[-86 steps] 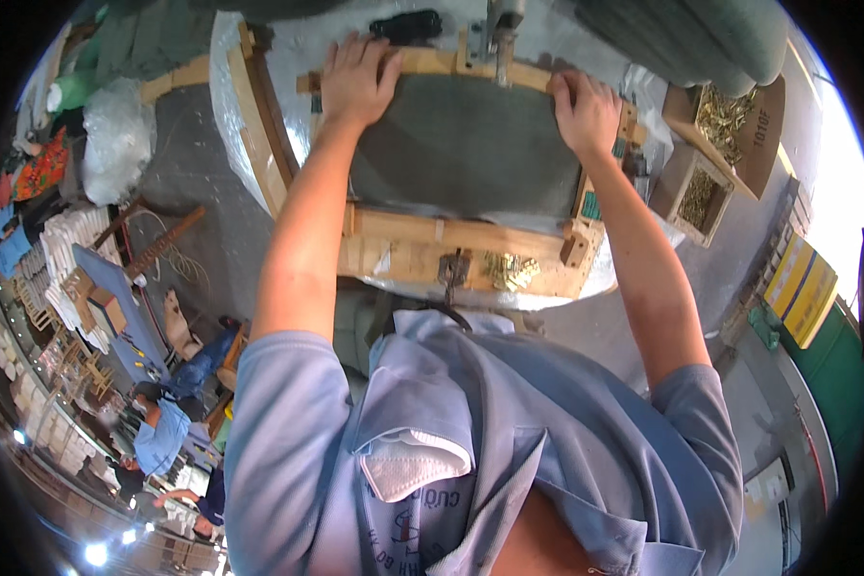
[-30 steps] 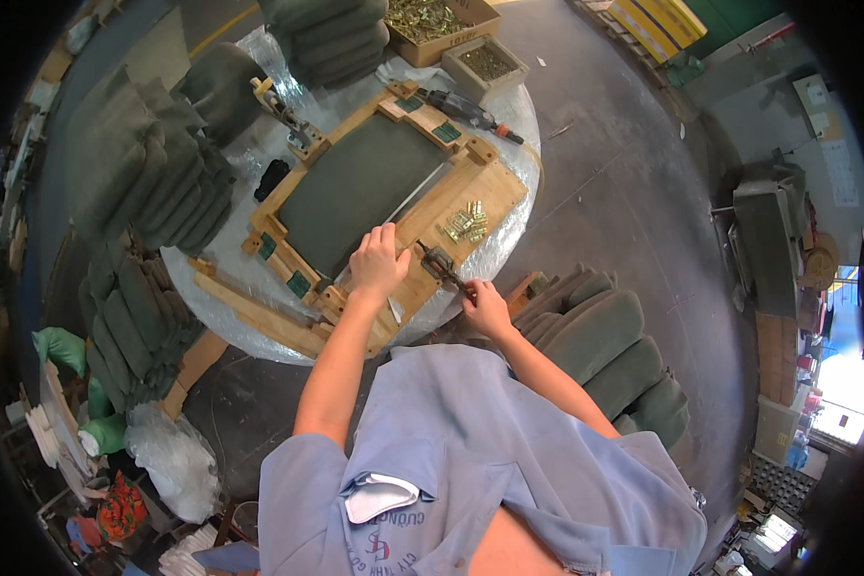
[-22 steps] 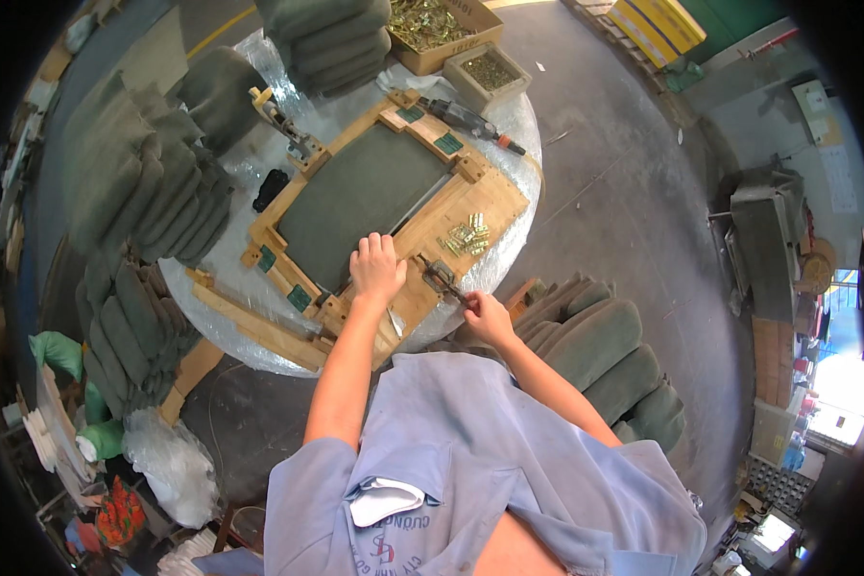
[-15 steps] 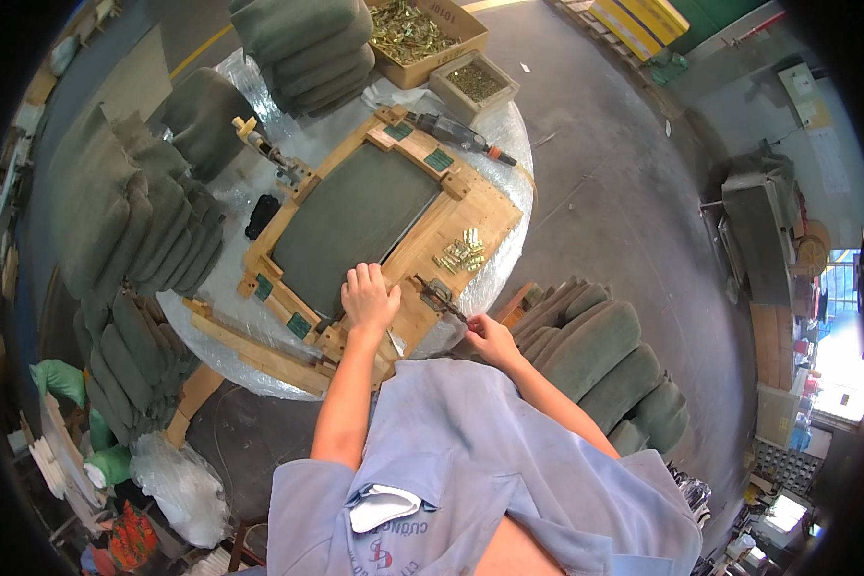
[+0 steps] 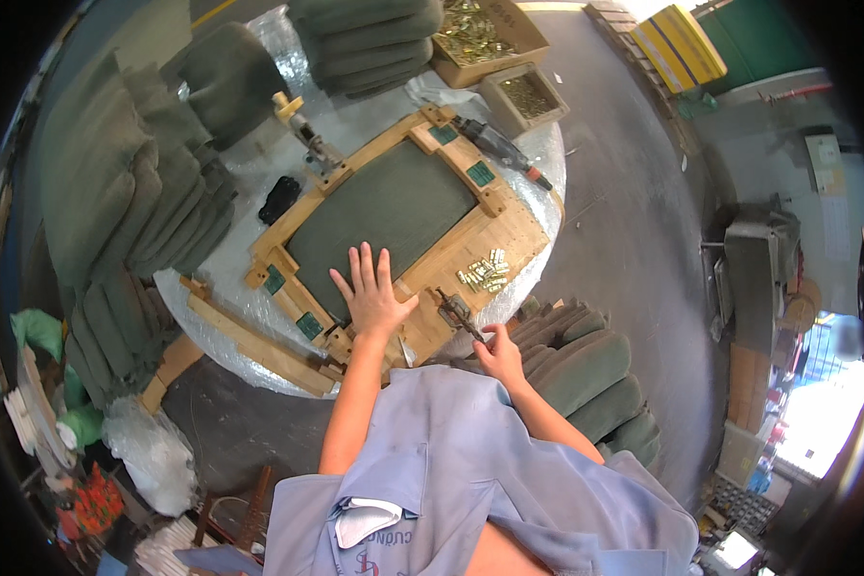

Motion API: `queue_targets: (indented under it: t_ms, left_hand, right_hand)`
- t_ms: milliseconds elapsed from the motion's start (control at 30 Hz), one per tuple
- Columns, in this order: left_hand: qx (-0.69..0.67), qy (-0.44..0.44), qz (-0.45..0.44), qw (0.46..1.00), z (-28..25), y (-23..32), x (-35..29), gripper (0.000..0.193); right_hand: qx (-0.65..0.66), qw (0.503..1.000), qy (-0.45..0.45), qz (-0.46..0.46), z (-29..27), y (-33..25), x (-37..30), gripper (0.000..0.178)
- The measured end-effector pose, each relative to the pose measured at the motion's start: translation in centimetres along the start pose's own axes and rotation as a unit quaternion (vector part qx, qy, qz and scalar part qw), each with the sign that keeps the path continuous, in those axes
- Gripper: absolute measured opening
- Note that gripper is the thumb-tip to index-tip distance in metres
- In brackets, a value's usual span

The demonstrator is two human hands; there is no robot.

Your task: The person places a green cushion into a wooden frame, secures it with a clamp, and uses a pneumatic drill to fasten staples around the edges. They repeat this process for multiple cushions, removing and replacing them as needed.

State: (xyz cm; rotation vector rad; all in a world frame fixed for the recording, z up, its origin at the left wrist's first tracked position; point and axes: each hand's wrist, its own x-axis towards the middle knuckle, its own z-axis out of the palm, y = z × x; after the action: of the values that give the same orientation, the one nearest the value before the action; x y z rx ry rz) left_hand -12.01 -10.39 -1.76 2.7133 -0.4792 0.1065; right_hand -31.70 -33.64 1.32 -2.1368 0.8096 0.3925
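Shirt lettering: dark print and a small red mark below the chest pocket of the blue-grey shirt (image 5: 538,470), partly folded out of sight.
Box lettering: print on the cardboard box (image 5: 497,65), too small to tell fully.
Left hand: the left hand (image 5: 372,305) is open, palm down, fingers spread over the near edge of the grey-green panel (image 5: 394,197).
Right hand: the right hand (image 5: 499,353), fingers curled, grips the handle end of the dark metal clamp (image 5: 456,309).
Panel: one, lying flat inside the wooden frame (image 5: 444,247), which rests on the plastic-covered table (image 5: 250,161).
Green patches: four on the frame, two at each short end.
Brass-coloured pieces: one loose heap (image 5: 485,272) on the wood beside the clamp; they overlap, so an exact count cannot be made.
Upright clamp: one, yellow-handled (image 5: 302,127), at the frame's far side.
Power tool: one, dark with a red-orange end (image 5: 499,149), lying just beside the frame.
Hardware containers: two, the cardboard box and a smaller tray (image 5: 538,123), both holding metal pieces.
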Motion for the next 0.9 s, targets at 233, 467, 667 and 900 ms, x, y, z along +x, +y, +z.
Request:
queue_targets:
  t_ms: [233, 467, 667, 900]
  left_hand:
    - [-0.017, -0.004, -0.004, 1.000, 0.1, 0.0, -0.4, 0.128]
    - [-0.033, -0.017, -0.011, 0.999, -0.1, -0.3, -0.2, 0.125]
    - [-0.032, -0.014, -0.007, 0.999, -0.1, -0.2, -0.4, 0.120]
    - [-0.030, -0.024, -0.016, 0.999, -1.2, -0.3, -0.1, 0.106]
  right_hand:
    - [-0.026, 0.918, 0.173, -0.355, -0.1, -11.0, 2.4, 0.016]
    - [-0.017, 0.952, 0.086, -0.295, 2.8, -13.1, 7.1, 0.023]
    - [-0.073, 0.957, 0.120, -0.255, 5.5, -13.2, 9.4, 0.029]
    - [-0.040, 0.951, 0.098, -0.291, 6.2, -13.0, 10.2, 0.032]
